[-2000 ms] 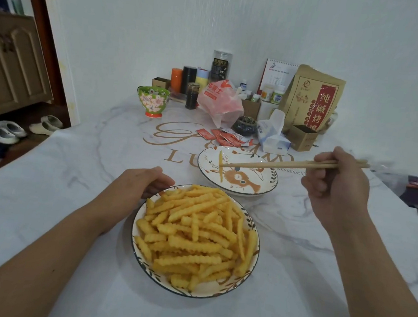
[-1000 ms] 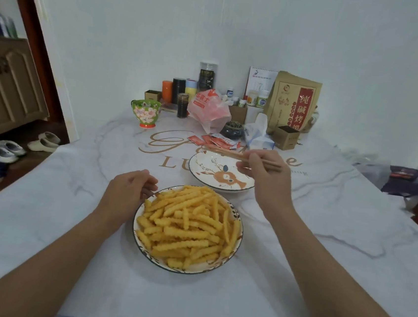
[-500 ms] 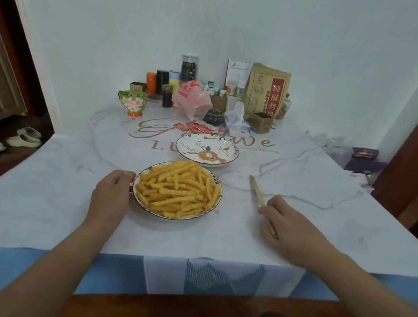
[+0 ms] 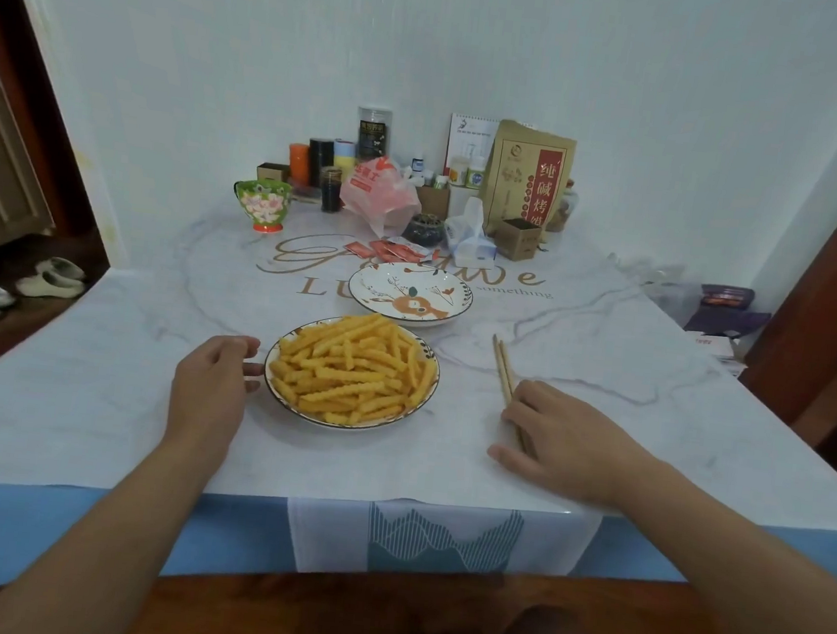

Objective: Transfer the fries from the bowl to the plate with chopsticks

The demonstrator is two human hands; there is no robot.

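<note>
Fries (image 4: 351, 369) are heaped in the bowl (image 4: 428, 387), which is set on the desk (image 4: 89, 385) near its front edge. Just behind the bowl, a plate (image 4: 384, 282) with a deer design is seen; no fries can be made out on it. Chopsticks (image 4: 503, 364) are laid flat on the desk to the right of the bowl, side by side, with their near ends covered by the right hand (image 4: 563, 443). That hand is rested palm down over them, its grip loose, and whether the sticks are actually pinched cannot be told. The left hand (image 4: 213, 383) is placed beside the bowl's left rim, fingers half curled and closed on nothing, the fingertips at or nearly at the rim. Jars, packets and a floral cup (image 4: 262, 205) are crowded against the wall.
</note>
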